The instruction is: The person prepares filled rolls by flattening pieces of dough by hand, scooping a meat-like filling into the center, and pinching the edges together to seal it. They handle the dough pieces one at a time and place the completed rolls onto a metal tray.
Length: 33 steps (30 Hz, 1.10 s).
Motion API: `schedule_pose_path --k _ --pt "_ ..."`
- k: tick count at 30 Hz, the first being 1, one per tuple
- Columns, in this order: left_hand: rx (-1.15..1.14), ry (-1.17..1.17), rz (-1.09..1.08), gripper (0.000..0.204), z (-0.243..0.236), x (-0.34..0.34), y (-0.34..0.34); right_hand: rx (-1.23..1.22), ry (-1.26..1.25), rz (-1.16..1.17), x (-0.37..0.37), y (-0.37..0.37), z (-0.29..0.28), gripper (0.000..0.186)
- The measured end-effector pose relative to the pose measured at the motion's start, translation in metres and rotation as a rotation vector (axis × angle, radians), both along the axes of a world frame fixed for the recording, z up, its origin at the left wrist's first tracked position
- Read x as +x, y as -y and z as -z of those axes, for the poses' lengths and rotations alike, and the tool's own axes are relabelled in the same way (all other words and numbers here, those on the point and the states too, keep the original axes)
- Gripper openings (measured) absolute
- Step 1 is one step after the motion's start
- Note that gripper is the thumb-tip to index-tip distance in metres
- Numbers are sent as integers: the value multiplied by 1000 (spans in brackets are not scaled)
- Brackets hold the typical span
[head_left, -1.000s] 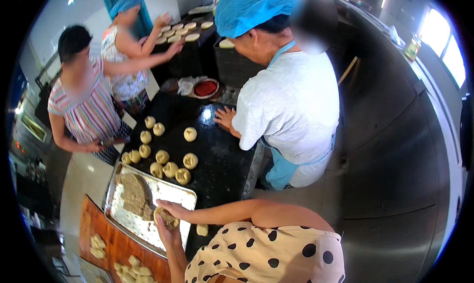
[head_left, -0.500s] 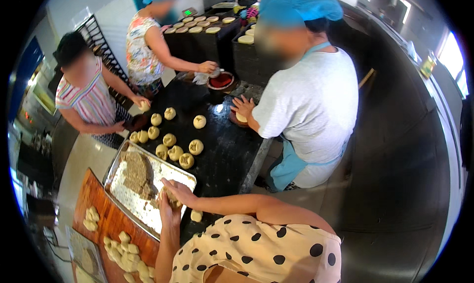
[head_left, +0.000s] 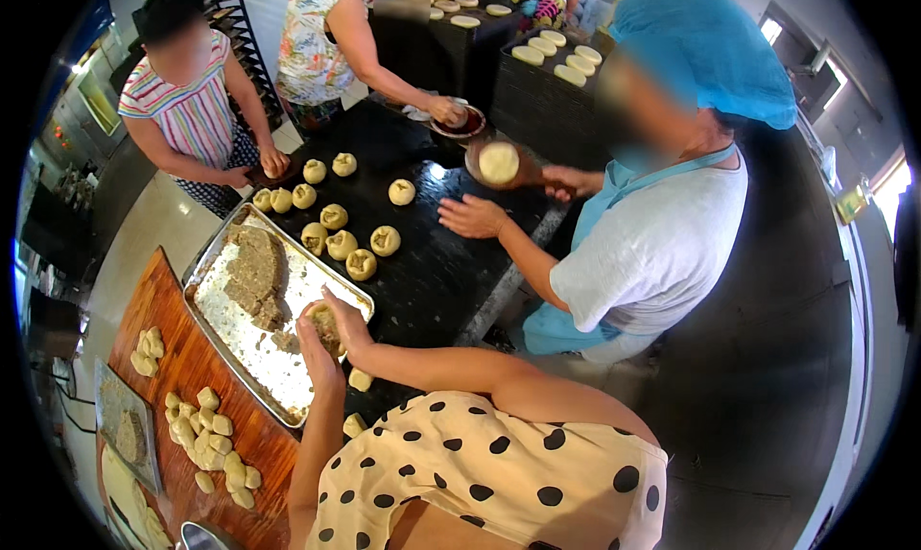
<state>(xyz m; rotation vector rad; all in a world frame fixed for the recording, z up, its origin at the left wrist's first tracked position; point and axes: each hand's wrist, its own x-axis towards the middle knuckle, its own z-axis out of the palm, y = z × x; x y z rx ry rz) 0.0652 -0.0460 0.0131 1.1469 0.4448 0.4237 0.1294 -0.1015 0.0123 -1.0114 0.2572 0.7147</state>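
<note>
Between the two cupped hands sits a round piece of dough (head_left: 325, 318), with brown filling visible at its middle. The left hand (head_left: 319, 354) is against its left and near side, the right hand (head_left: 349, 328) against its right side, so the grip is a half-closed bowl around the piece — how hard each finger presses, I cannot tell.

I judge this dough to be light and very soft, perhaps a little sticky, and easy to tear where the wall is thin. It is better to support it from below and around the sides with flat fingers, not to pinch it.

Just left of the grip lies a metal tray (head_left: 251, 362), and on it a mound of brown filling (head_left: 257, 272). Nearer the body, beside the right forearm, a small dough lump (head_left: 360, 379) rests on the black desk (head_left: 432, 267). Farther left is a wooden board (head_left: 144, 300) with a heap of dough pieces (head_left: 213, 446). Beyond the grip stand round buns (head_left: 361, 264) — and farther to the right, a co-worker in a blue cap (head_left: 705, 46) holds a paddle with a pale dough disc (head_left: 499, 162).
</note>
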Motion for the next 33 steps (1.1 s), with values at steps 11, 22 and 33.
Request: schedule_pose_path --k 11,22,33 --pt "-71 -159 -118 41 28 7 0 -257 569 44 -6 -6 22 31" --pt "-217 -288 -330 35 11 3 -14 -392 1086 22 -17 -34 24 17" --pt "-197 -370 -246 77 58 -4 -65 -479 1141 -164 -20 -48 29 29"
